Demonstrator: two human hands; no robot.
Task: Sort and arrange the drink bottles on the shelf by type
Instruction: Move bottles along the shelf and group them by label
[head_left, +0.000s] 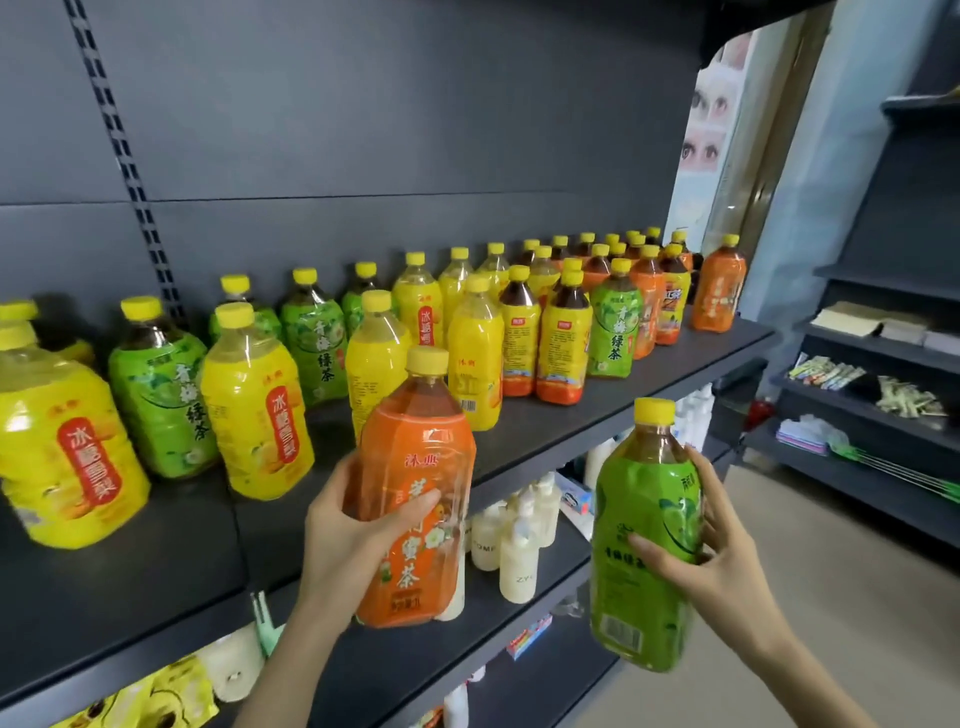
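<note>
Sorting looks partly done: on the shelf (597, 405) yellow, green and orange drink bottles (254, 395) stand mixed, while in front of it the left hand (353, 525) grips an orange honey-tea bottle (415, 467) and the right hand (711, 561) a green tea bottle (644, 545).

White bottles (517, 564) stand grouped together. Lower left of them lie yellow bags (156, 696); far above right, an eye poster (709, 130).

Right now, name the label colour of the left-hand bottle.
Orange; the bottle shows best in the head view.
</note>
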